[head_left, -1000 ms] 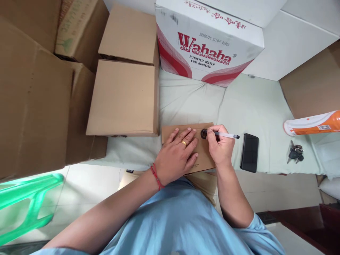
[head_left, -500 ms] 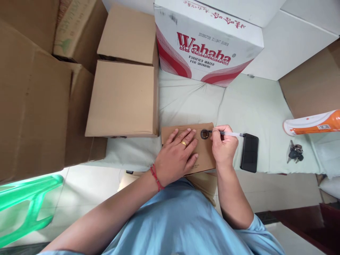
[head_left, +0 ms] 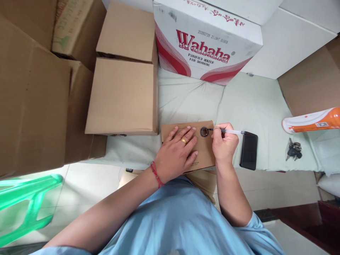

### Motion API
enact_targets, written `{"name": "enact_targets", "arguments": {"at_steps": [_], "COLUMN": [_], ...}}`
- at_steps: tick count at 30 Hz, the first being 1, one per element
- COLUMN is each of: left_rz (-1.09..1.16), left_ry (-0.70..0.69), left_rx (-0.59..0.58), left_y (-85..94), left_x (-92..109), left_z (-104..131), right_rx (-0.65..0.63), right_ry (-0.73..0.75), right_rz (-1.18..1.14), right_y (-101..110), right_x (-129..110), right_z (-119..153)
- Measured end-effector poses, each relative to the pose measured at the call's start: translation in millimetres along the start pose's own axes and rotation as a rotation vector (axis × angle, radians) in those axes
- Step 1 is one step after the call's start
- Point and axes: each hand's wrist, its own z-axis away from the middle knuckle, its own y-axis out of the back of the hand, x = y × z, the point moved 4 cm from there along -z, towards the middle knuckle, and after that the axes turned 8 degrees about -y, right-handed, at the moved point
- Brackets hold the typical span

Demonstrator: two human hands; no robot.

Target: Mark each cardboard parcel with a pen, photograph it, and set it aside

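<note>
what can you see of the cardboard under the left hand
The cardboard is brown and roughly rectangular, lying flat on the pale cloth, by the cloth's near edge. Near its far right corner is a dark ring; small print, too small to read, sits at the near side. The left hand rests spread on it, hiding much of it. The right hand holds a pen with its tip at the ring.

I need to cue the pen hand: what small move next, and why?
Probably ease the pen slightly left over the dark ring: the right hand holds its tip near the right edge, and the left hand presses flat on the cardboard.
</note>
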Motion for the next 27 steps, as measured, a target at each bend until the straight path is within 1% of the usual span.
{"name": "enact_targets", "arguments": {"at_steps": [5, 11, 18, 23, 25, 27], "left_rz": [-0.001, -0.008, 0.008, 0.012, -0.005, -0.022], "left_ry": [0.0, -0.002, 0.004, 0.002, -0.006, -0.013], "left_rx": [-0.006, 0.004, 0.0, 0.01, 0.013, 0.018], "left_y": [-1.0, -2.6, -1.9, -2.3, -2.1, -1.3], "left_x": [-0.2, -0.9, -0.6, -1.4, -1.2, -0.6], "left_z": [0.7, 1.2, 0.8, 1.4, 1.3, 1.2], "right_rx": [0.025, 0.052, 0.0, -0.065, -0.1, -0.098], "right_ry": [0.002, 0.068, 0.114, 0.144, 0.156, 0.173], "right_rz": [0.018, 0.064, 0.077, 0.078, 0.048, -0.025], "right_y": [2.2, 5.0, 4.7, 0.8, -1.6, -0.6], "right_x": [3.9, 1.8, -1.3, -3.7, -4.1, -3.2], "right_z": [1.1, 2.3, 2.9, 5.4, 7.1, 8.0]}}
